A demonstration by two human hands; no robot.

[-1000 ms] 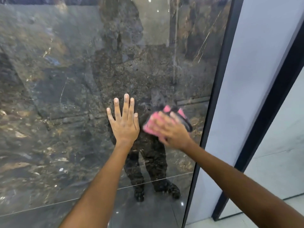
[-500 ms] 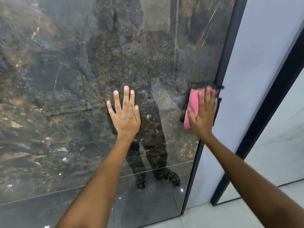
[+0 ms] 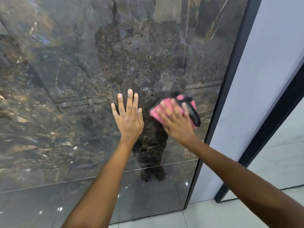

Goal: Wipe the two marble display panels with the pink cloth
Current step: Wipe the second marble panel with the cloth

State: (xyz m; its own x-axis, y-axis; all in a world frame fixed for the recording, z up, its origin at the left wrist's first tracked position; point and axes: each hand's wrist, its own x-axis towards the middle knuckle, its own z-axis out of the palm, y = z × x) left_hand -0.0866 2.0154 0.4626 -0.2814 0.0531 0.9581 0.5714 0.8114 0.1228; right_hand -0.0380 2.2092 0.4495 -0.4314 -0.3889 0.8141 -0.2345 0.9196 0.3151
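Right beside the black frame (image 3: 230, 89), the blurred right hand (image 3: 176, 123) seemingly presses the pink cloth (image 3: 158, 111) flat; left hand (image 3: 130, 119) splayed on marble panel (image 3: 65, 79).

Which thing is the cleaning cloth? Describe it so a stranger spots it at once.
Start at the big dark marble panel that fills most of the view, and follow it toward its black frame edge on the right. There the right hand presses the pink cloth flat against the stone, beside the bare left hand. It is the only bright pink thing, trimmed with a dark edge.
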